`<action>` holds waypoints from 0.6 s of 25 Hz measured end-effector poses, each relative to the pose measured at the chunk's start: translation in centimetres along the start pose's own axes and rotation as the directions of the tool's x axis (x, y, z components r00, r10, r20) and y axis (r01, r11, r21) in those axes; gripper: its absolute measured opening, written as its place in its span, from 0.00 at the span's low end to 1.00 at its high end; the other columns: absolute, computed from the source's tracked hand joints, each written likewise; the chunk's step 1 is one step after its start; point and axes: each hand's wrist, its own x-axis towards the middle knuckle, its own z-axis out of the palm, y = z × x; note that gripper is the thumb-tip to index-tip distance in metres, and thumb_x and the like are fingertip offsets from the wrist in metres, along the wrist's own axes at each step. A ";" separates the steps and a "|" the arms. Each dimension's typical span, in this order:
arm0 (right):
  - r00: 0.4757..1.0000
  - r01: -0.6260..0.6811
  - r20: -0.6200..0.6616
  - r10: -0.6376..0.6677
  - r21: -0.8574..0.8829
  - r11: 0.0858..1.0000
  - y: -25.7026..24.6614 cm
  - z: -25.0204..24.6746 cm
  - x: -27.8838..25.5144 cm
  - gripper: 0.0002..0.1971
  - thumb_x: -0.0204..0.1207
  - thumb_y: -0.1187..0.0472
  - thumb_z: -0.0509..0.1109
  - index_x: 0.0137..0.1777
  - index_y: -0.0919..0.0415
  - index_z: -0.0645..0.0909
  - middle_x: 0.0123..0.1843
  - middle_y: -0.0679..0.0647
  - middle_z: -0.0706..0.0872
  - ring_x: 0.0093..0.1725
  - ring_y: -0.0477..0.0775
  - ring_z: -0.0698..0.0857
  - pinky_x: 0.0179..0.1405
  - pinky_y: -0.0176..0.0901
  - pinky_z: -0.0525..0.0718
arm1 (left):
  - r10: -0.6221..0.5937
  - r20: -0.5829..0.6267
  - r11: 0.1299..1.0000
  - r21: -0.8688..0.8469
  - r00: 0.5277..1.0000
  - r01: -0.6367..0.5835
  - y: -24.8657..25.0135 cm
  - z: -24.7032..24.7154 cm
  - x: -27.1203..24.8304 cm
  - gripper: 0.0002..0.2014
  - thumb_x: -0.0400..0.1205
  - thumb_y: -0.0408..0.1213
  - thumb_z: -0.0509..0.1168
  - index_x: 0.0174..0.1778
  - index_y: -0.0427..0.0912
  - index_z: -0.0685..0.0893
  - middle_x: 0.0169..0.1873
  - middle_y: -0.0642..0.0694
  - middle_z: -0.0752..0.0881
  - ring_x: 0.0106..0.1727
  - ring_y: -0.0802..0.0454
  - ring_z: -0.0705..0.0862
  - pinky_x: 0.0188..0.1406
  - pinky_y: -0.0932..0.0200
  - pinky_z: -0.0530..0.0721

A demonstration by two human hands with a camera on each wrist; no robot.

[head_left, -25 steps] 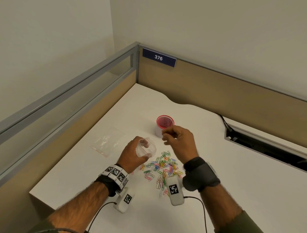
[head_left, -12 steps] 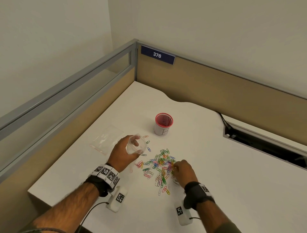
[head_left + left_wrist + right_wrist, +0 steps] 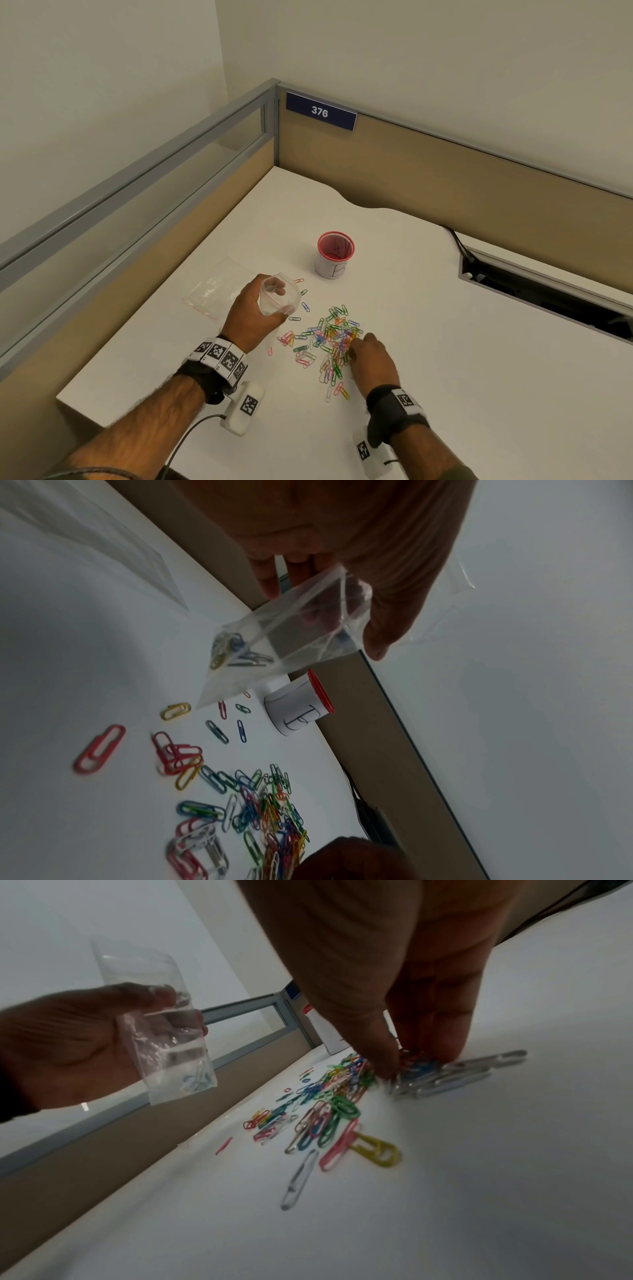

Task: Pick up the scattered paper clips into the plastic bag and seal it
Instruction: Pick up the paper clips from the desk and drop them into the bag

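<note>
**Gathering a pinch of clips from the pile**

The left hand (image 3: pixel 255 313) is holding the clear zip bag (image 3: pixel 281 645) above the white desk (image 3: pixel 445 342), fingers curled round it and propping its mouth open; a few clips are already lying at the bottom. The right hand (image 3: pixel 371 359) is pressing down at the near edge of the coloured paper clips (image 3: pixel 329 342), thumb and fingertips (image 3: pixel 387 1066) closing on a cluster. Whether any are lifted yet, I cannot tell. To do this well, I would judge it best to pinch several tangled clips at once and be keeping the bag mouth wide and close by. The red-rimmed cup (image 3: pixel 335 255) is standing clear beyond.
</note>
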 end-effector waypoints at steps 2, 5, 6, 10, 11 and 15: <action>1.000 0.008 0.007 -0.008 0.001 1.000 -0.2 -0.1 0.7 0.11 0.83 0.59 0.58 0.56 0.58 0.81 0.57 0.57 0.81 0.54 0.58 0.82 0.53 0.46 0.83 | 0.011 0.011 1.000 -0.002 1.000 -0.011 0.0 0.1 0.0 0.20 0.72 0.36 0.81 0.54 0.53 0.79 0.52 0.56 0.87 0.63 0.54 0.83 0.68 0.51 0.79; 1.000 -0.016 0.012 0.015 0.031 0.999 -0.1 -0.8 1.8 0.10 0.83 0.60 0.59 0.54 0.60 0.82 0.56 0.59 0.83 0.53 0.58 0.84 0.52 0.45 0.82 | 0.015 0.007 1.000 -0.007 1.000 -0.015 0.0 0.3 0.0 0.21 0.72 0.36 0.81 0.54 0.54 0.79 0.52 0.55 0.87 0.63 0.54 0.84 0.68 0.51 0.80; 1.000 -0.030 0.010 0.030 0.043 0.999 -0.1 -1.1 2.2 0.11 0.83 0.60 0.59 0.55 0.61 0.81 0.56 0.59 0.83 0.53 0.59 0.84 0.52 0.45 0.81 | 0.016 0.005 1.000 -0.007 1.000 -0.016 0.0 0.3 0.0 0.21 0.72 0.35 0.81 0.54 0.53 0.79 0.52 0.55 0.87 0.63 0.54 0.84 0.67 0.51 0.80; 0.999 -0.017 0.036 0.013 0.097 0.995 -0.4 -1.5 3.1 0.18 0.79 0.52 0.66 0.66 0.59 0.76 0.63 0.57 0.78 0.63 0.59 0.78 0.59 0.49 0.80 | 0.004 0.002 1.000 -0.005 1.000 -0.004 -0.2 0.6 -0.4 0.21 0.72 0.36 0.81 0.55 0.52 0.79 0.52 0.55 0.87 0.63 0.55 0.84 0.67 0.52 0.80; 0.998 0.006 0.068 -0.012 0.077 0.997 -0.6 -1.5 3.2 0.23 0.77 0.49 0.69 0.69 0.57 0.75 0.65 0.56 0.76 0.66 0.58 0.76 0.61 0.50 0.80 | 0.010 0.000 1.000 -0.008 1.000 -0.010 -0.3 0.7 -0.5 0.21 0.71 0.36 0.81 0.55 0.51 0.80 0.52 0.55 0.87 0.63 0.54 0.84 0.68 0.51 0.80; 0.996 0.073 0.062 -0.071 -0.029 0.997 -1.3 -1.2 3.3 0.16 0.80 0.57 0.64 0.67 0.56 0.77 0.65 0.57 0.76 0.65 0.59 0.76 0.60 0.51 0.82 | 0.012 0.011 1.000 -0.005 1.000 -0.012 -0.2 0.6 -0.4 0.21 0.72 0.35 0.81 0.55 0.51 0.79 0.52 0.54 0.87 0.63 0.53 0.84 0.69 0.50 0.80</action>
